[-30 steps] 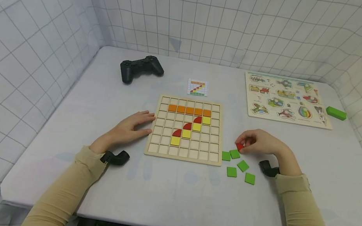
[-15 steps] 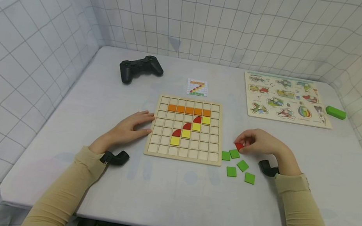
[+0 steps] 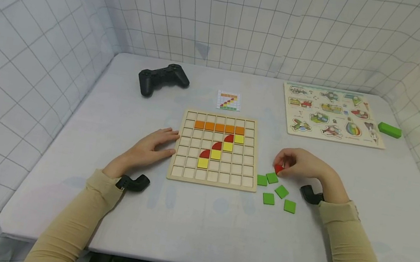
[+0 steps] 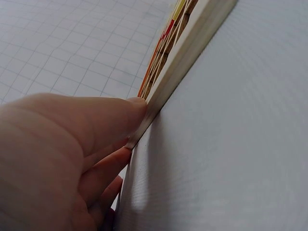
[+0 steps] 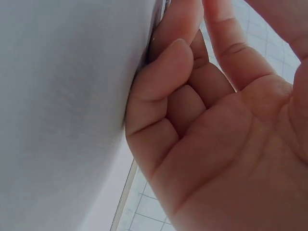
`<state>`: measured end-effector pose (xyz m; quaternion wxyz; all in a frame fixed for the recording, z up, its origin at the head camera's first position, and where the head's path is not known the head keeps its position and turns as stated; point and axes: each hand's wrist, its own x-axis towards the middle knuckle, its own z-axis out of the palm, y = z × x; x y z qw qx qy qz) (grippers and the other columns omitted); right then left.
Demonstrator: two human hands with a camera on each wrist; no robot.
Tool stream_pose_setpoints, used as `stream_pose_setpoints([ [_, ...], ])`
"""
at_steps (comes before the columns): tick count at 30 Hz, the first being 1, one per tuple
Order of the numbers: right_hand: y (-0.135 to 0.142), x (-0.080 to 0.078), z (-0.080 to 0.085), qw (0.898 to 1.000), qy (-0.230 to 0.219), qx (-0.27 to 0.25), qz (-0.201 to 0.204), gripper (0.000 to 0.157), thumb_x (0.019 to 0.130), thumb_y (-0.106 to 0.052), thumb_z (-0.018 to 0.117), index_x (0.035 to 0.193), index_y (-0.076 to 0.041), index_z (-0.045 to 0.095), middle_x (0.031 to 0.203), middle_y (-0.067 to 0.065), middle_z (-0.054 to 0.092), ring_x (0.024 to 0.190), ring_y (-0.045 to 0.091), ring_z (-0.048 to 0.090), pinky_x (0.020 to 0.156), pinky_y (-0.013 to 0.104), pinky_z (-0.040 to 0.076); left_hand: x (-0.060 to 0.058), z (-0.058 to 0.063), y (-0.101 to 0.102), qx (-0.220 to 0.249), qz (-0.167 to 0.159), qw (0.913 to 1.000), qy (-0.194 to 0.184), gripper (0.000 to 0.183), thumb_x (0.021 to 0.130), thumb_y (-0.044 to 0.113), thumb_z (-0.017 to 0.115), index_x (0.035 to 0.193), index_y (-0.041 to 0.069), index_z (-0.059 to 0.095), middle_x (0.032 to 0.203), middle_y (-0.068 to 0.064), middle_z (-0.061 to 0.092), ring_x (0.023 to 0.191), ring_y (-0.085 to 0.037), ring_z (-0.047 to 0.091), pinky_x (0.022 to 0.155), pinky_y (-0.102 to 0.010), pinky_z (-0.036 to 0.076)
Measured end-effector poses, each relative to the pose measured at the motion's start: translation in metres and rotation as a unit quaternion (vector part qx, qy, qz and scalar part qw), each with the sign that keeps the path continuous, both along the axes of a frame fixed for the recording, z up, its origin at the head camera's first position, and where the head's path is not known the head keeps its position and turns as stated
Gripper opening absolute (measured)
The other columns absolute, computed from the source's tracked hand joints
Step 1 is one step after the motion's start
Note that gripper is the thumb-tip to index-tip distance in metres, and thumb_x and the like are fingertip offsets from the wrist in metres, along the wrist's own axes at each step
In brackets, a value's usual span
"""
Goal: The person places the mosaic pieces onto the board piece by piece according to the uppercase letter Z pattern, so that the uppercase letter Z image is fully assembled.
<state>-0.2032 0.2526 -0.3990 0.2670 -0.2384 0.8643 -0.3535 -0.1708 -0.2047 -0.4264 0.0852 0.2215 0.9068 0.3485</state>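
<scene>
A wooden grid board (image 3: 212, 183) lies mid-table, with a row of orange squares (image 3: 219, 127) and a diagonal of yellow squares (image 3: 216, 154) and red quarter-circle tiles (image 3: 205, 153) set in its cells. My left hand (image 3: 151, 149) rests at the board's left edge, its fingertips and thumb (image 4: 130, 113) touching the side. Right of the board, my right hand (image 3: 299, 164) pinches a red tile (image 3: 278, 169) between thumb and fingers. Its outline is partly hidden by the fingers. Several green square tiles (image 3: 281, 191) lie on the table just below that hand.
A small pattern card (image 3: 229, 101) lies behind the board. At the back left is a black game controller (image 3: 163, 79). A picture puzzle board (image 3: 333, 116) and a green block (image 3: 389, 130) occupy the back right. White gridded cloth walls (image 3: 248, 22) surround the table.
The red tile has turned slightly in my right hand's fingers. My left hand has stayed at the board's edge, and the tiles on the board have not moved.
</scene>
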Motion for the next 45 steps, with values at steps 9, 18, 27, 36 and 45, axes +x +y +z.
stream_pose_setpoints([
  [9, -0.014, -0.013, 0.007, 0.999, 0.006, 0.025, 0.022, 0.007, 0.082, -0.011, 0.071, 0.089, -0.009, 0.07, 0.08, 0.001, 0.065, 0.072, 0.017, 0.054, 0.068, 0.029, 0.045, 0.0, 0.0, -0.002, 0.004, 0.0, 1.0, 0.002, 0.052, 0.095, 0.032, 0.057, 0.139, 0.007, 0.046, 0.148, -0.008, 0.036, 0.14, -0.026, 0.02, 0.115, -0.045, 0.015],
  [18, -0.061, -0.033, 0.022, 0.999, 0.03, 0.013, 0.04, 0.012, 0.086, -0.016, 0.068, 0.097, -0.011, 0.07, 0.092, 0.0, 0.068, 0.083, 0.018, 0.057, 0.078, 0.033, 0.046, 0.0, 0.0, -0.002, 0.004, 0.004, 1.0, -0.002, 0.053, 0.095, 0.033, 0.056, 0.14, 0.008, 0.045, 0.148, -0.007, 0.036, 0.141, -0.026, 0.019, 0.115, -0.045, 0.015],
  [27, -0.132, -0.043, 0.031, 0.994, 0.028, 0.006, 0.105, 0.021, 0.089, -0.014, 0.064, 0.109, -0.01, 0.068, 0.104, 0.001, 0.066, 0.095, 0.016, 0.059, 0.088, 0.035, 0.049, -0.001, 0.0, -0.002, 0.003, 0.004, 1.0, -0.005, 0.054, 0.094, 0.035, 0.057, 0.14, 0.007, 0.045, 0.148, -0.007, 0.036, 0.14, -0.026, 0.019, 0.115, -0.046, 0.015],
  [36, -0.197, -0.037, 0.033, 0.984, 0.011, 0.033, 0.174, 0.009, 0.086, -0.015, 0.069, 0.093, -0.014, 0.064, 0.091, -0.002, 0.064, 0.082, 0.015, 0.058, 0.075, 0.027, 0.05, -0.001, 0.0, 0.0, 0.007, 0.003, 0.9999, -0.009, 0.052, 0.094, 0.032, 0.058, 0.139, 0.008, 0.047, 0.148, -0.006, 0.037, 0.14, -0.025, 0.02, 0.115, -0.045, 0.015],
  [45, -0.227, -0.027, 0.034, 0.976, 0.0, 0.055, 0.211, 0.006, 0.085, -0.011, 0.069, 0.091, -0.013, 0.068, 0.087, -0.002, 0.063, 0.078, 0.013, 0.054, 0.071, 0.022, 0.048, -0.001, 0.001, -0.002, 0.017, 0.001, 0.9998, -0.008, 0.052, 0.094, 0.032, 0.058, 0.138, 0.008, 0.048, 0.147, -0.006, 0.038, 0.14, -0.025, 0.02, 0.114, -0.046, 0.016],
])
